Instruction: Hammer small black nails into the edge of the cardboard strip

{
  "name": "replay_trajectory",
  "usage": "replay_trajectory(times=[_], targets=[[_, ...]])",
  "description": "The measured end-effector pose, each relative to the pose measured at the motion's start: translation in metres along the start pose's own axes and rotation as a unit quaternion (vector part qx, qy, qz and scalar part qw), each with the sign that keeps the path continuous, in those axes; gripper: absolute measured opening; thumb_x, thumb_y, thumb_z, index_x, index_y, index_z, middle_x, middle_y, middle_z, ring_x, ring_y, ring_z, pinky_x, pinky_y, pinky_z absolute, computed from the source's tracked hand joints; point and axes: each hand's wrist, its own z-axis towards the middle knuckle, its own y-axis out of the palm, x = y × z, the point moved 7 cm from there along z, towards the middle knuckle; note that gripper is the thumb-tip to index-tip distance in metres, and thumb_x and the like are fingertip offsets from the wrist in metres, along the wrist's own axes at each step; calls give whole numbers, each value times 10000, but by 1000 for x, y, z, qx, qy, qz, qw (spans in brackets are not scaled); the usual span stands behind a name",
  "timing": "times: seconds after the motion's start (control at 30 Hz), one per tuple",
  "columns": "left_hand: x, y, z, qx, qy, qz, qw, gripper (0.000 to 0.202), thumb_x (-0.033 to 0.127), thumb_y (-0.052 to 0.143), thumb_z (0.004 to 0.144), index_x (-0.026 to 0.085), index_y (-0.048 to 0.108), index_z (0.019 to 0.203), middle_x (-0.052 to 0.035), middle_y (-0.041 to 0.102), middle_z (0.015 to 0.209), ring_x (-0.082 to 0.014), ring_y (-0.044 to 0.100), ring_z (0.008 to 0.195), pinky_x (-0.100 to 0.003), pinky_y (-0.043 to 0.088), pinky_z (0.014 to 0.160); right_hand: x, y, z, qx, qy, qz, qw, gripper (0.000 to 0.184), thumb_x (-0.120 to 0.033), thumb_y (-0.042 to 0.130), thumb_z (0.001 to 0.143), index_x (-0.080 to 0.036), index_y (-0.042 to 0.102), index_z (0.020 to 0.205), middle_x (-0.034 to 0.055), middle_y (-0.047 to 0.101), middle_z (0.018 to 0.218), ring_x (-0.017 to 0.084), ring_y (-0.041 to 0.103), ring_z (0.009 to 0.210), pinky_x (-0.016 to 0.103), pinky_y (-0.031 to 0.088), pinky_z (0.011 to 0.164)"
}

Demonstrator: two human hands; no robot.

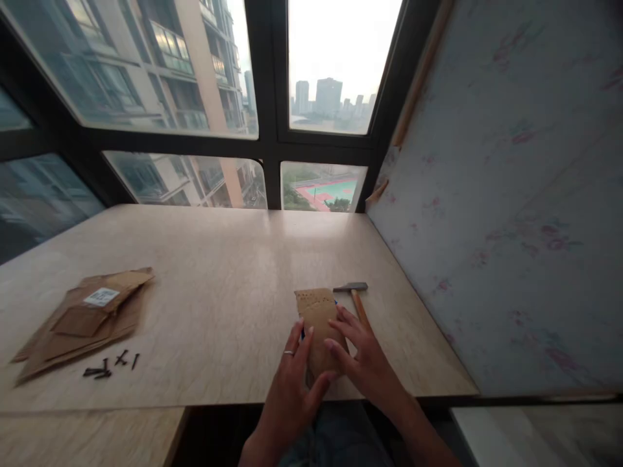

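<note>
Gripping a holed cardboard piece [318, 320] left of the hammer [359, 305]

Far left of the hammer, lying about: flattened cardboard [80, 319] with a white label [102, 297], then dark fasteners [104, 371]. Just left of the hammer, grasping the cardboard piece by its sides with the left hand [292, 381] (ringed) and right hand [364, 357]. Perhaps backed by something blue [303, 335], mostly hidden.

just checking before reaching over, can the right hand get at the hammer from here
Probably yes: the hammer lies close beside the right hand with nothing visible between them, though that hand would likely need to leave the cardboard.
</note>
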Motion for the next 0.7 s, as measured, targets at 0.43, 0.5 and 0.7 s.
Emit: replay_trajectory(times=[0.43,0.5,0.7], targets=[[2,5,-9,-14,29,4,999,801,321,685,865,280,268,1548,-160,216,1641,-342,209,1505,-608,336,1148,28,-8,0,86,160,270,946,417,-447,753,760,-176,696,1073,149,703,1205,288,673,1107,437,548,945],[2,6,-9,-11,35,6,999,771,303,686,863,282,301,1531,-161,226,1637,-347,207,1505,-616,336,1146,29,-8,1,86,155,257,950,404,-432,741,768,-171,690,1072,136,736,1123,276,700,1038,422,561,913],[2,4,-8,-11,57,13,998,780,289,709,845,286,311,1516,-164,267,1620,-355,238,1497,-621,367,1127,27,-10,7,93,102,158,978,299,-378,648,815,-180,694,1034,119,725,1070,266,704,938,424,577,835]])
